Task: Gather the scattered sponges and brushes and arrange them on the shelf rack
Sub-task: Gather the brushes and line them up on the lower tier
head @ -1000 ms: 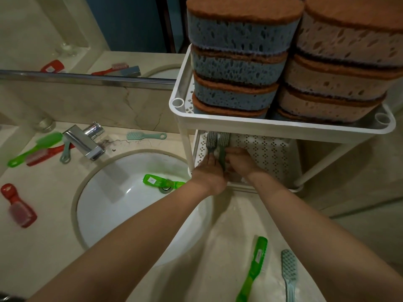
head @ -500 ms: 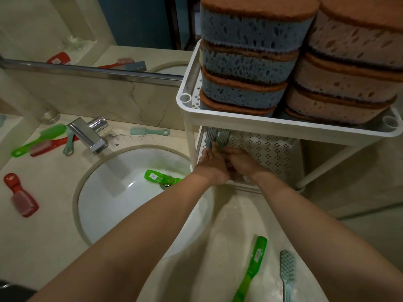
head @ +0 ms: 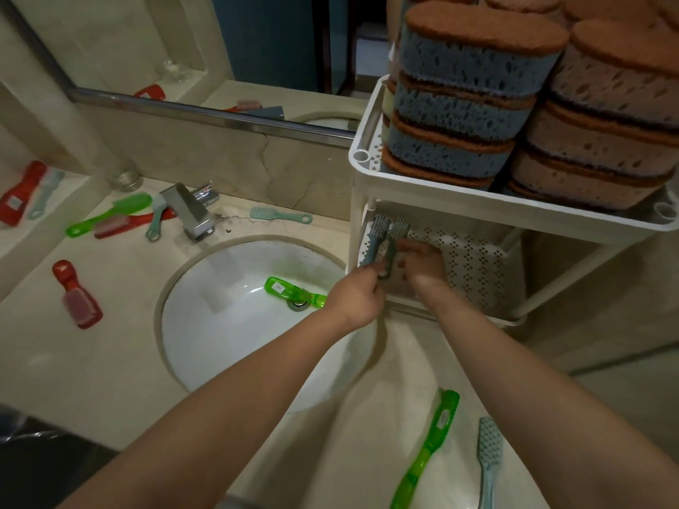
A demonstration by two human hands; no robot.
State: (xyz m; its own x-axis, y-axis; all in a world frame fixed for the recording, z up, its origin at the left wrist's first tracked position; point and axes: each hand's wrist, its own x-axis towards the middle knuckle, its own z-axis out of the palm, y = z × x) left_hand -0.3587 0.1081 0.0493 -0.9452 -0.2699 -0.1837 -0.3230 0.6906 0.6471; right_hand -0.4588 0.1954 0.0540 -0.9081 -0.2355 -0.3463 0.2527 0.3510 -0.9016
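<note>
While left hand (head: pixel 358 295) grips teal brushes (head: pixel 379 233), right hand (head: pixel 420 264) grip unclear.

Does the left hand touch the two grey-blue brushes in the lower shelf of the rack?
Touching. The head view shows the left hand with its fingers curled round the handle ends of the two grey-blue brushes.

Your left hand (head: pixel 358 295) and right hand (head: pixel 419 264) cover the handles of the grey brushes (head: pixel 385 236), so whether your right fingers grip or merely touch them is hidden — and the tan sponge stack (head: pixel 606 148) runs off the right edge, while the near green brush (head: pixel 426 453) and teal brush (head: pixel 488 446) run off the bottom.
</note>
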